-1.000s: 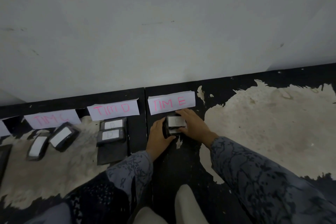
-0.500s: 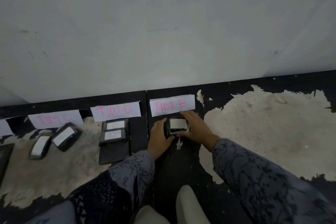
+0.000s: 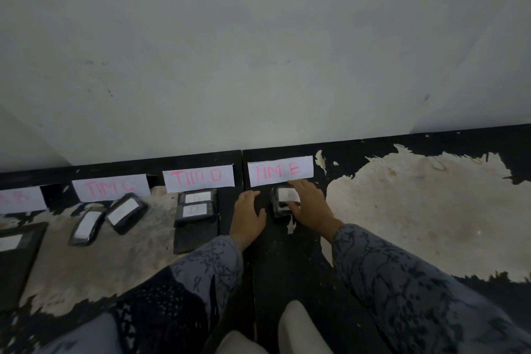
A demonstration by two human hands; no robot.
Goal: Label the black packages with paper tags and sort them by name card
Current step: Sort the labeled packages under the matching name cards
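A small black package [image 3: 279, 208] with a white paper tag lies on the black floor just below the name card TIM E [image 3: 280, 171]. My right hand [image 3: 311, 205] rests over its right side, fingers straight toward the card and thumb laid across the package's front. My left hand [image 3: 248, 213] lies relaxed on the floor to the left of the package, apart from it. Two tagged packages [image 3: 196, 204] sit stacked under the card TIM D [image 3: 198, 178]. Two more tagged packages [image 3: 126, 213] lie under the card TIM C [image 3: 110, 188].
A white wall rises right behind the row of cards. Another pink-lettered card [image 3: 20, 198] and a larger tagged black package [image 3: 17, 253] sit at the far left. A flat black piece [image 3: 195, 236] lies below the D packages. Worn pale floor [image 3: 416, 210] spreads to the right.
My left hand has let go of the package's left side and drawn away to the left. The right hand stays on the package, which remains under the TIM E card.
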